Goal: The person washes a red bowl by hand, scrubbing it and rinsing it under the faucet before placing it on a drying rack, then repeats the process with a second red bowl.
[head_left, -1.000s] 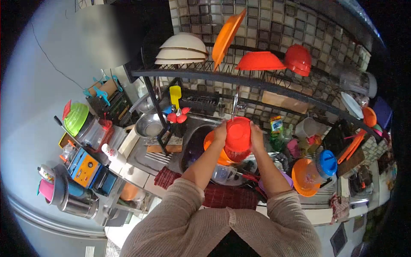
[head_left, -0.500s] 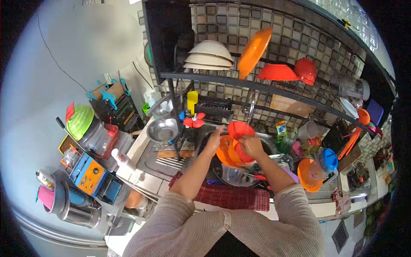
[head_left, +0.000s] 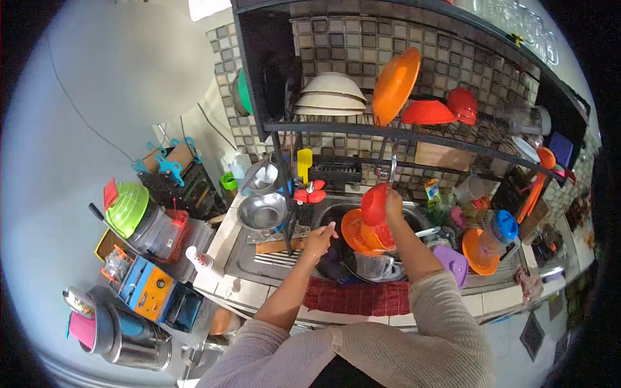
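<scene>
My right hand [head_left: 392,205] grips a red bowl [head_left: 374,205] by its side and holds it tilted over the sink, below the faucet [head_left: 392,161]. Under it, an orange bowl [head_left: 352,231] sits among other dishes in the sink, and a clear cup [head_left: 373,266] is at the near side. My left hand [head_left: 319,240] hangs over the sink's left edge, nothing visible in it, its fingers loosely extended and apart from the bowls. A metal bowl [head_left: 262,212] stands just beyond it on the left.
Above the sink, a black rack [head_left: 414,138] carries white bowls [head_left: 331,94], an orange plate [head_left: 396,87] and red bowls [head_left: 428,112]. A purple lid [head_left: 451,265] and a blue-lidded pitcher [head_left: 497,236] stand right. A dark red cloth [head_left: 356,297] covers the front edge.
My left hand has moved away from the bowls, to the left and nearer me. My right hand has raised and turned the red bowl towards the faucet. The camera view has shifted slightly.
</scene>
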`<action>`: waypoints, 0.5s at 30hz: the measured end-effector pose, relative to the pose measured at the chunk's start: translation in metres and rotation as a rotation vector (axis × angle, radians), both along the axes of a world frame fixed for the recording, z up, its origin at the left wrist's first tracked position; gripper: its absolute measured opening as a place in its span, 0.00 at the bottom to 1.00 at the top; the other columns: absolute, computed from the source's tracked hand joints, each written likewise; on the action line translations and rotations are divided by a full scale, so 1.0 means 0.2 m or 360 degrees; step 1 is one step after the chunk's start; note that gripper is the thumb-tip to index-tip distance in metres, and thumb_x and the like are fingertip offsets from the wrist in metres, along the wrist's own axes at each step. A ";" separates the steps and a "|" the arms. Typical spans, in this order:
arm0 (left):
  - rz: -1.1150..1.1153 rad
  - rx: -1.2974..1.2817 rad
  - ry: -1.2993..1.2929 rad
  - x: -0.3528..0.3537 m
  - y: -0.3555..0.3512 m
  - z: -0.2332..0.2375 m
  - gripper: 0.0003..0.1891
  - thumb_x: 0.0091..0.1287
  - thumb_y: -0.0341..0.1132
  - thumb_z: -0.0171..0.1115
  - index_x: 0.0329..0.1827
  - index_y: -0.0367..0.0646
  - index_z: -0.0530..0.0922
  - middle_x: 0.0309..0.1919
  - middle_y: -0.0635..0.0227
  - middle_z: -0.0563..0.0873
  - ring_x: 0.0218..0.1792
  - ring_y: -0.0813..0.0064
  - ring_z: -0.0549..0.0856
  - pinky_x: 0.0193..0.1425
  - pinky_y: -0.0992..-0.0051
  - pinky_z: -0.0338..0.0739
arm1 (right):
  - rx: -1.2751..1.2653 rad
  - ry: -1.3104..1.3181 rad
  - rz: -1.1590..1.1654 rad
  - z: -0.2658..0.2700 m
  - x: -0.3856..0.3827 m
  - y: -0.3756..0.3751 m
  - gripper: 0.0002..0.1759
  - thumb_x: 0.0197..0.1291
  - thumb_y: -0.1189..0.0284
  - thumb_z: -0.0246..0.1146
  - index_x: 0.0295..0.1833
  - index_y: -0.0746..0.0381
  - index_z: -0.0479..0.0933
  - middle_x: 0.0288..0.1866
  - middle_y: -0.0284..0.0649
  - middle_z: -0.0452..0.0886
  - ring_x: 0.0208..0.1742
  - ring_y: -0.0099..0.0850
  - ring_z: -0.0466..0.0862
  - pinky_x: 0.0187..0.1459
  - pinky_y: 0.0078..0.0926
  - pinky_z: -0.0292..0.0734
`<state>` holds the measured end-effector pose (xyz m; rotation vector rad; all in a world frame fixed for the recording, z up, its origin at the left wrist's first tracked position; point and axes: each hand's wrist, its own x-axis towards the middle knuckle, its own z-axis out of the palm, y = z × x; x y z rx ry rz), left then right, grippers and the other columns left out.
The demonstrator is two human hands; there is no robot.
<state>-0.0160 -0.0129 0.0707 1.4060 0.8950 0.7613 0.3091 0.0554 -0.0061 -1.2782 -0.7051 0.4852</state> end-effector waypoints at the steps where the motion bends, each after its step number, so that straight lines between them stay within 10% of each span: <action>1: 0.0044 -0.0034 0.0029 0.00 0.01 -0.03 0.25 0.69 0.57 0.50 0.28 0.44 0.78 0.11 0.78 0.65 0.10 0.86 0.63 0.13 0.82 0.54 | -0.0004 0.0001 -0.0030 0.08 -0.06 -0.10 0.19 0.68 0.56 0.49 0.44 0.60 0.78 0.39 0.43 0.83 0.38 0.41 0.82 0.38 0.38 0.76; 3: 0.0042 -0.0073 0.0143 0.02 0.07 -0.14 0.29 0.69 0.60 0.46 0.28 0.44 0.81 0.11 0.77 0.66 0.12 0.84 0.65 0.16 0.81 0.57 | 0.0305 0.1416 0.0431 0.36 -0.27 -0.38 0.12 0.65 0.58 0.55 0.42 0.55 0.76 0.32 0.31 0.80 0.30 0.33 0.78 0.34 0.40 0.73; 7: -0.0101 0.0020 -0.0050 0.12 0.11 -0.31 0.28 0.72 0.57 0.42 0.29 0.44 0.81 0.14 0.76 0.69 0.15 0.84 0.66 0.20 0.80 0.60 | -0.0379 0.1200 0.0684 0.25 -0.13 -0.62 0.10 0.64 0.65 0.58 0.49 0.54 0.73 0.42 0.37 0.80 0.41 0.35 0.81 0.42 0.47 0.78; 15: -0.0325 -0.0284 -0.0051 0.27 0.02 -0.36 0.23 0.70 0.60 0.43 0.40 0.53 0.78 0.22 0.80 0.69 0.18 0.88 0.64 0.18 0.85 0.53 | 0.0215 0.1429 -0.0018 0.14 -0.05 -1.08 0.02 0.61 0.75 0.61 0.36 0.60 0.74 0.32 0.34 0.79 0.32 0.28 0.81 0.45 0.27 0.83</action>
